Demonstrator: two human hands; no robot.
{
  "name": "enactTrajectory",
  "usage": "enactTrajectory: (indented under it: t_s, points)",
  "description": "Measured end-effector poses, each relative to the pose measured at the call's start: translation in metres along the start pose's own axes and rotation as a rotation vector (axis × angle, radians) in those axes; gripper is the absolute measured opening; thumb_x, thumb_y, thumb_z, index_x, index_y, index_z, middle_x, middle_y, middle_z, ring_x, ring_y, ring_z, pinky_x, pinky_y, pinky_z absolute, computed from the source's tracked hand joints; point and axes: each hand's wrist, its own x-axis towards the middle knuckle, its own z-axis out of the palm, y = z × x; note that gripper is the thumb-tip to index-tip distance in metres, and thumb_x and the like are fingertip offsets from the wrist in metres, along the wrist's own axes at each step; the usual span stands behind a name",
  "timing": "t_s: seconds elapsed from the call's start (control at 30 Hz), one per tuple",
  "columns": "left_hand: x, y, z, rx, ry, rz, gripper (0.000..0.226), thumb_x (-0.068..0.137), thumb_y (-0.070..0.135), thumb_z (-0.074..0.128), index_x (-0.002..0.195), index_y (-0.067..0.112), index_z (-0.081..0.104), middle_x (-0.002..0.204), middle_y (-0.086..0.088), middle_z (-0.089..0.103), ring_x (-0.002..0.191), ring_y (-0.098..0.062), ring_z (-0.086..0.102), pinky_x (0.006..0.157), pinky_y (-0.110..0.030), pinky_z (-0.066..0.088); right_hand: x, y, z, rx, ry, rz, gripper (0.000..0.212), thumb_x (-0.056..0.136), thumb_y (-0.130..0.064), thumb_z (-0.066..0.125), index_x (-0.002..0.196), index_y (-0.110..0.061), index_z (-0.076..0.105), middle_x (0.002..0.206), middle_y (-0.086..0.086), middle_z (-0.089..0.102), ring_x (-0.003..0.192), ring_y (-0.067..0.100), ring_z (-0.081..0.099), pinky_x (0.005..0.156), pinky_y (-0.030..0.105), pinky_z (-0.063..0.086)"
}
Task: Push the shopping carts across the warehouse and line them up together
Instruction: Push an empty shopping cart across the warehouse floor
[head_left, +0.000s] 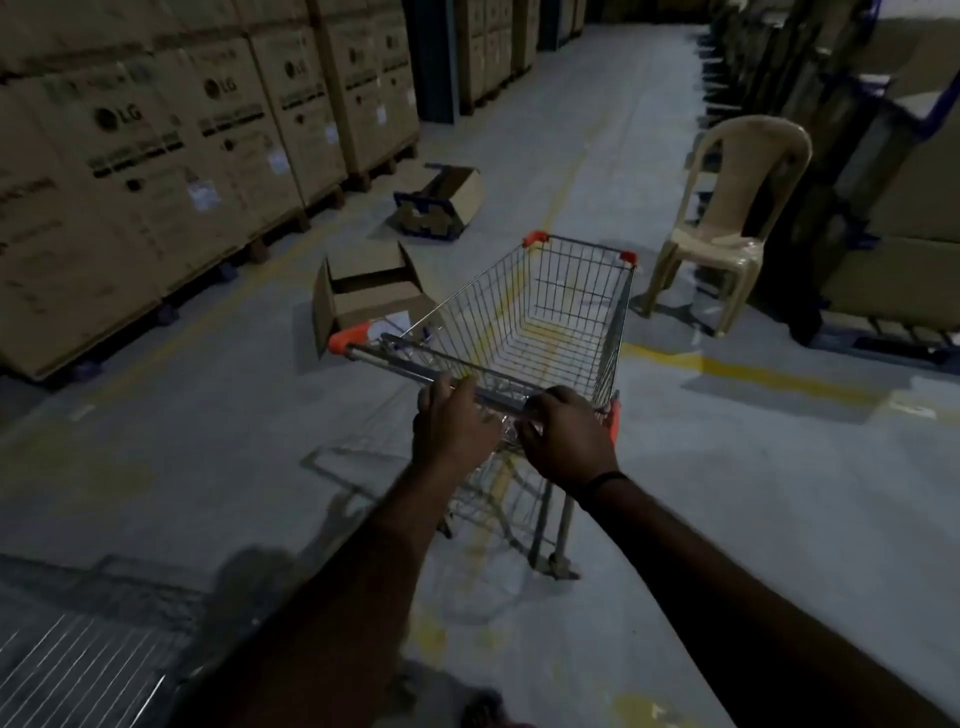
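The shopping cart (540, 322) stood on the warehouse floor (779, 493) in the middle of the aisle. Its basket was empty and it pointed down the aisle, away from the person.

The left hand (452, 415) gripped the handle (395, 364) near its middle, fingers curled over the bar. The right hand (566, 436) gripped the same bar close to its right end, beside the orange cap. A dark wristband (597, 480) sat on the right wrist.

Stacked cartons (156, 156) lined the left edge of the floor. An open box (363, 291) lay just beside the cart's front left side, and a second open box (441, 202) lay further on. A plastic chair (727, 218) stood near the right edge, ahead of the cart. A yellow line (753, 371) crossed the floor to the cart's right.

A wire grid (78, 670) showed at the near left corner of the view. It may have been another cart, but this could not be confirmed.

Assessment: the task appeared to be in its pushing stage, with one cart in hand and under way. No row of carts was visible ahead, so parking this cart against others and lining them up remained outstanding. The open box and the chair narrowed the path and would call for careful steering.
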Motion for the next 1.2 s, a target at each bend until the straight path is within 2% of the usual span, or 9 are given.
enactTrajectory:
  t_s: [0.2,0.33,0.43,0.57,0.67,0.77,0.97,1.1,1.2]
  points:
    - [0.043,-0.022,0.012,0.271,-0.122,0.028,0.073,0.092,0.048,0.059,0.153,0.023,0.027,0.165,-0.009,0.004,0.151,-0.033,-0.004,0.119,-0.056,0.011,0.025,0.008,0.015,-0.22,-0.181,0.06,0.035,0.098,-0.047,0.047,0.119,-0.021,0.057,0.112,0.006,0.066,0.097,0.029,0.064,0.081,0.039,0.052]
    - [0.065,-0.026,0.022,0.402,-0.246,0.096,0.081,0.092,0.061,0.053,0.156,0.027,0.018,0.166,-0.008,-0.009,0.151,-0.033,-0.016,0.116,-0.066,-0.002,0.027,0.015,0.01,-0.332,-0.194,0.069,0.038,0.102,-0.051,0.037,0.113,-0.021,0.057,0.102,0.003,0.066,0.093,0.03,0.065,0.087,0.049,0.045]
    - [0.075,-0.023,0.03,0.489,-0.259,0.181,0.084,0.087,0.071,0.048,0.155,0.032,0.019,0.166,-0.006,-0.003,0.151,-0.032,-0.014,0.108,-0.074,-0.01,0.032,0.025,0.017,-0.294,-0.172,0.082,0.045,0.099,-0.059,0.036,0.104,-0.021,0.058,0.094,0.004,0.068,0.084,0.028,0.066,0.066,0.035,0.043]
    - [0.079,-0.012,0.039,0.49,-0.303,0.261,0.08,0.088,0.074,0.043,0.154,0.039,0.017,0.166,0.001,0.004,0.152,-0.027,-0.01,0.106,-0.074,-0.015,0.038,0.047,0.005,-0.307,-0.203,0.135,0.055,0.095,-0.068,0.035,0.1,-0.021,0.062,0.093,0.003,0.071,0.084,0.026,0.067,0.067,0.034,0.046]
    - [0.078,0.006,0.051,0.447,-0.349,0.273,0.073,0.091,0.07,0.04,0.154,0.04,0.017,0.166,0.004,0.002,0.151,-0.025,-0.01,0.106,-0.076,-0.016,0.038,0.065,-0.01,-0.339,-0.227,0.184,0.064,0.092,-0.075,0.031,0.1,-0.023,0.066,0.089,0.001,0.072,0.083,0.023,0.069,0.082,0.04,0.052]
    - [0.076,0.024,0.063,0.406,-0.365,0.305,0.067,0.093,0.068,0.04,0.151,0.042,0.022,0.165,0.008,0.004,0.151,-0.023,-0.007,0.104,-0.077,-0.013,0.036,0.082,-0.022,-0.332,-0.233,0.226,0.068,0.088,-0.08,0.031,0.093,-0.023,0.068,0.081,-0.002,0.071,0.076,0.019,0.068,0.079,0.038,0.056]
    - [0.069,0.054,0.086,0.416,-0.376,0.396,0.061,0.094,0.066,0.038,0.149,0.041,0.024,0.163,0.005,0.012,0.15,-0.024,0.0,0.103,-0.077,-0.016,0.013,0.106,-0.042,-0.346,-0.177,0.299,0.067,0.087,-0.082,0.03,0.088,-0.025,0.066,0.081,-0.007,0.071,0.081,0.015,0.069,0.094,0.043,0.046]
    - [0.068,0.073,0.096,0.427,-0.431,0.488,0.058,0.096,0.066,0.032,0.148,0.041,0.026,0.159,0.004,0.021,0.148,-0.025,0.011,0.107,-0.074,-0.011,-0.003,0.125,-0.05,-0.34,-0.123,0.348,0.066,0.085,-0.083,0.03,0.082,-0.025,0.062,0.073,-0.007,0.066,0.072,0.014,0.067,0.078,0.034,0.053]
    - [0.074,0.08,0.103,0.37,-0.438,0.634,0.049,0.099,0.06,0.034,0.144,0.041,0.036,0.15,0.009,0.039,0.141,-0.021,0.029,0.113,-0.057,0.007,-0.018,0.138,-0.058,-0.367,-0.104,0.403,0.065,0.085,-0.084,0.031,0.076,-0.025,0.057,0.062,-0.009,0.055,0.057,0.011,0.055,0.061,0.027,0.048]
